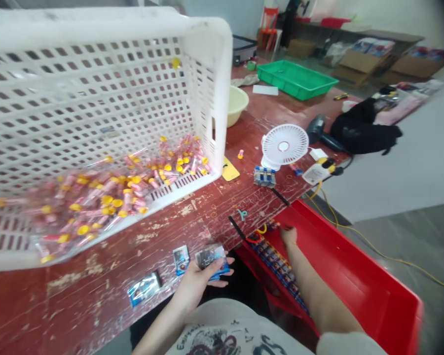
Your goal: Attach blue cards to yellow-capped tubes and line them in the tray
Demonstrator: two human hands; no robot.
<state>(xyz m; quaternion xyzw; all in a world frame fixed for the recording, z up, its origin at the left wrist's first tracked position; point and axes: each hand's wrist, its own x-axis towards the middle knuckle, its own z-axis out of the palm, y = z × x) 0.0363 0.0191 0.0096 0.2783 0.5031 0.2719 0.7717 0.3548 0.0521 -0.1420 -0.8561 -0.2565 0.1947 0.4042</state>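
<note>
My left hand point(198, 283) is at the near edge of the worn red table point(214, 207), closed on a small blue packet point(210, 259) in clear wrap. Two more blue packets lie on the table beside it, one point(181, 259) just left of the hand and one point(145, 288) further left. My right hand point(289, 235) reaches down into a red bin point(355, 266) below the table edge, its fingers on a row of small packets point(277, 266) along the bin's near wall. Whether those fingers grip anything is hidden.
A big white slotted crate point(107, 98) lies tipped on its side at the left, holding several pink tubes with yellow caps point(126, 190). A small white fan point(284, 146), a cream bowl point(238, 103), a green tray point(296, 79), a black hair dryer point(320, 130) and black cloth point(366, 130) stand further back.
</note>
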